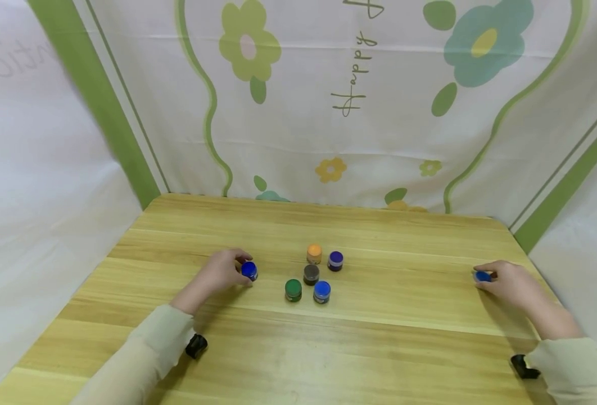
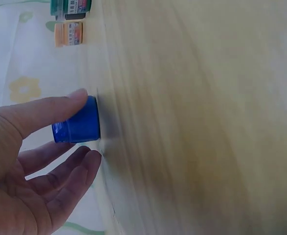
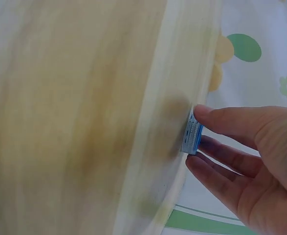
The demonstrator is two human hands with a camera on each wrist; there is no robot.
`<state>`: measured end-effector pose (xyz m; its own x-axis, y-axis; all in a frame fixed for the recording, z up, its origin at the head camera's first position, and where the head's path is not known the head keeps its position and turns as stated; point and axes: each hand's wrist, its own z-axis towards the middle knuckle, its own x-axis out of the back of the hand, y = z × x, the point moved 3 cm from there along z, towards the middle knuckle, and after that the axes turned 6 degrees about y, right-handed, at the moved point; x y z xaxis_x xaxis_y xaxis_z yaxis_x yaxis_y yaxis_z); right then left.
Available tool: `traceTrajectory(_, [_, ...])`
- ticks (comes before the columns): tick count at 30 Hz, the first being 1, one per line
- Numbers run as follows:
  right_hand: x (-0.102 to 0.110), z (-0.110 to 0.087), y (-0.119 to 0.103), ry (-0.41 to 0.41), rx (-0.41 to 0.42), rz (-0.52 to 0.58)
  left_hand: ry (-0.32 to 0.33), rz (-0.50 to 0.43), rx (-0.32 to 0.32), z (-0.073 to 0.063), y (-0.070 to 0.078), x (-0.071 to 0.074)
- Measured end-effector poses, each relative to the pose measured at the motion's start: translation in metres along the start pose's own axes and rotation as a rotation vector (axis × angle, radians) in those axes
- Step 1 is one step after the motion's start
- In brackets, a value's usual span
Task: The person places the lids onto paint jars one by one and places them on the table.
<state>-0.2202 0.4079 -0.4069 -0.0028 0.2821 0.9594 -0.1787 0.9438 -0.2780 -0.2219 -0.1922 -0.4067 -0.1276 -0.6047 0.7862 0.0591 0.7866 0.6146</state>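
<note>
My left hand [image 1: 224, 271] holds a small dark blue paint jar [image 1: 249, 270] between thumb and fingers, left of the jar group. In the left wrist view the jar [image 2: 79, 122] has its base at the wooden surface, with the thumb across its side. Far to the right, my right hand [image 1: 512, 283] pinches a small blue thing [image 1: 482, 276]. The right wrist view shows it as a thin blue-and-white piece [image 3: 192, 131] with printed text, low over the table; the thumb is at one end and fingertips at the other.
Mid-table stand several paint jars: orange [image 1: 314, 253], purple [image 1: 335, 261], dark grey [image 1: 311, 274], green [image 1: 293, 289] and bright blue [image 1: 321, 291]. A flowered cloth [image 1: 288, 124] hangs behind the wooden table [image 1: 379, 360]. Black wrist devices [image 1: 196, 346] show under both sleeves.
</note>
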Motion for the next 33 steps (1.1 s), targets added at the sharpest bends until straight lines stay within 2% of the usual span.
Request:
traceTrajectory(8, [-0.003,0.0,0.002,-0.003,0.006,-0.004,-0.012,0.03,-0.018,0.002,0.007,-0.003])
traceTrajectory(15, [-0.003,0.002,-0.001,-0.003,0.01,0.015,-0.024,0.04,0.002,0.0,0.011,-0.005])
traceTrajectory(25, [0.002,0.004,-0.024,0.022,0.038,0.019,0.026,0.033,-0.025,0.003,0.014,0.0])
traceTrajectory(33, [0.006,0.007,-0.056,0.005,0.035,0.028,0.041,-0.016,-0.027,0.003,0.021,0.005])
